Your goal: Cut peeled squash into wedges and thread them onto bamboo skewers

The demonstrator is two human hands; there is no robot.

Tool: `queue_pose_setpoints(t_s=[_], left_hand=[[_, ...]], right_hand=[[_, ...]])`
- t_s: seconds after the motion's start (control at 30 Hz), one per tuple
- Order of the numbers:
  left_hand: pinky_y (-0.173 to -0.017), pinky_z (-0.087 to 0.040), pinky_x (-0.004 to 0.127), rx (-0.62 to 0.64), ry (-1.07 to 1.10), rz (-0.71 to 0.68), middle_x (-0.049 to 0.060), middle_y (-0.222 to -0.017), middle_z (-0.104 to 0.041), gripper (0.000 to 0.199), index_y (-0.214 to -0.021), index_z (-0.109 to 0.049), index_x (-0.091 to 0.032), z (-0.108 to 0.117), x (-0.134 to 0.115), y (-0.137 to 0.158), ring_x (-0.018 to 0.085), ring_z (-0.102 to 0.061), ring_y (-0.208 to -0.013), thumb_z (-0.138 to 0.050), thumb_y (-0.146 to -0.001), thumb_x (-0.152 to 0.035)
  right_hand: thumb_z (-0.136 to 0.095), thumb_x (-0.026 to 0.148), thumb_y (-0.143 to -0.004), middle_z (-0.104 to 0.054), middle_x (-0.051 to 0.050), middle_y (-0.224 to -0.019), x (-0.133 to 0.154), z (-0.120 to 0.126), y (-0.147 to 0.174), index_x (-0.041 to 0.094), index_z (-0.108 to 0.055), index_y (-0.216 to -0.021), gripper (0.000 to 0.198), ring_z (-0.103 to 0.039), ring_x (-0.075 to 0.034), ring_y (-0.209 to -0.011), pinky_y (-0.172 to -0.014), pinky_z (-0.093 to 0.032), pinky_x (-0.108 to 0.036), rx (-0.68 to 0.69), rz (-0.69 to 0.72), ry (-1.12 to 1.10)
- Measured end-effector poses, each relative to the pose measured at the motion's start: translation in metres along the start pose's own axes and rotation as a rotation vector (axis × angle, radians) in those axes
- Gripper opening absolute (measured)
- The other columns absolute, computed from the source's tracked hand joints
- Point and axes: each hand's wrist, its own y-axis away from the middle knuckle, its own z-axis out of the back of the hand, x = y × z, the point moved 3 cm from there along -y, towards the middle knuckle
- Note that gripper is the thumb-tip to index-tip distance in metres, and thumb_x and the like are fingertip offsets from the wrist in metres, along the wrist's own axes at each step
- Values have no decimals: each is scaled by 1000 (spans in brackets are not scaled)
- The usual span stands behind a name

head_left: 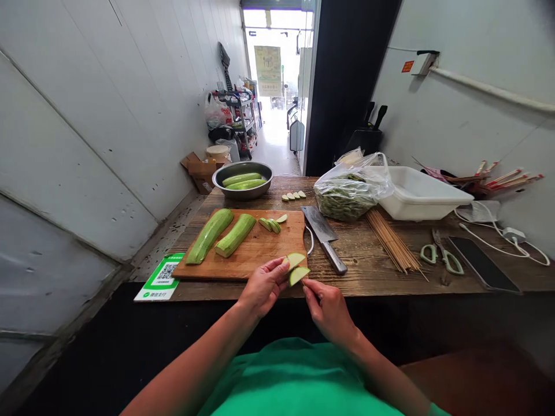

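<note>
My left hand (264, 286) pinches zucchini slices (298, 275), two pale half-round pieces with green skin, above the cutting board's front right corner. My right hand (330, 309) is closed beside them around a thin skewer, mostly hidden by the fingers, whose tip meets the lower slice. On the wooden cutting board (260, 263) lie two zucchini pieces (211, 236), one with a cut end facing me, and a few overlapping slices (269, 225). Right of the board rests a cleaver (319, 224), handle toward me. Farther right, bamboo skewers (392, 242) lie in a loose bundle.
A metal bowl (243, 195) with zucchini stands behind the board; slices (293, 196) lie in a row nearby. At right are a bag of greens (351, 193), a white tub (422, 202), scissors (442, 254), a phone (483, 263) and cables. A QR card (160, 280) lies front left.
</note>
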Motion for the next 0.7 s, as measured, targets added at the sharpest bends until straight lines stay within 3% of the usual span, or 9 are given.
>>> queue_pose_setpoints(t_s=[0.1, 0.33, 0.7], left_hand=[[-81, -50, 31, 10, -2, -15, 16, -99, -64, 21, -91, -60, -8, 1, -1, 2, 23, -62, -90, -64, -70, -10], [-76, -52, 28, -114, 71, -9, 11, -87, -67, 20, -86, -60, -9, 3, -5, 4, 19, -64, -79, -62, -68, -2], [-74, -53, 28, -207, 170, -89, 12, -85, -67, 18, -87, -59, -8, 1, -13, 8, 18, -65, -77, -57, -72, 2]], right_hand=[[-41, 18, -85, -69, -8, -85, 1, -1, 1, 15, -64, -95, 26, -65, -18, -76, -70, -49, -25, -16, 13, 5], [-39, 18, -86, -68, -8, -79, 6, -2, 4, 14, -64, -97, 27, -65, -18, -72, -70, -49, -24, 10, 36, -1], [-38, 20, -86, -68, -8, -79, 11, 1, 9, 17, -64, -94, 27, -64, -18, -71, -72, -49, -26, 56, 13, -49]])
